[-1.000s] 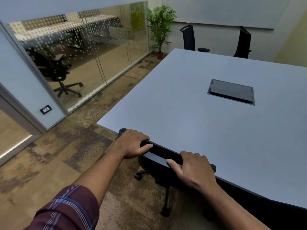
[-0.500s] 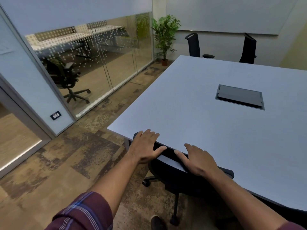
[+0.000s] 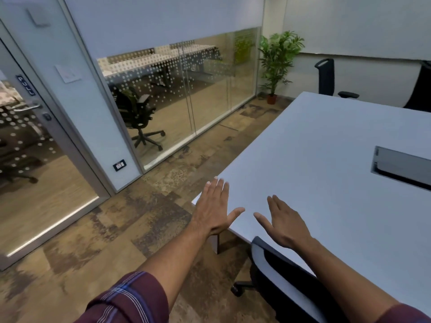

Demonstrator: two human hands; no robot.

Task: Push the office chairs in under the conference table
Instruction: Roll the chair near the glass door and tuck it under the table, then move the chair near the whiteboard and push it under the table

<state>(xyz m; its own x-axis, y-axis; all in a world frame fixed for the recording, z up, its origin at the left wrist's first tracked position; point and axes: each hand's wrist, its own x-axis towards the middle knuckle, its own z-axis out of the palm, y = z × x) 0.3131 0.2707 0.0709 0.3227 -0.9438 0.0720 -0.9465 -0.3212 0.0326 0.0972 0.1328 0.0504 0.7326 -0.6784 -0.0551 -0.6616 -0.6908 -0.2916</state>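
A single wide-angle view from a head-worn camera, looking forward and down from above the near corner of a pale grey rectangular conference table (image 3: 326, 171). Both bare forearms reach in from six o'clock, close to the lens. Glass partition walls (image 3: 186, 94) stretch far off toward ten o'clock.

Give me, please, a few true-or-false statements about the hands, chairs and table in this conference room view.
1. Both hands grip the near chair's backrest. False: the left hand and right hand are open, off the near chair.
2. The near chair's backrest sits against the conference table edge. True.
3. A laptop lies on the table. False: only a recessed cable box shows.
4. A potted plant stands in the far corner. True.
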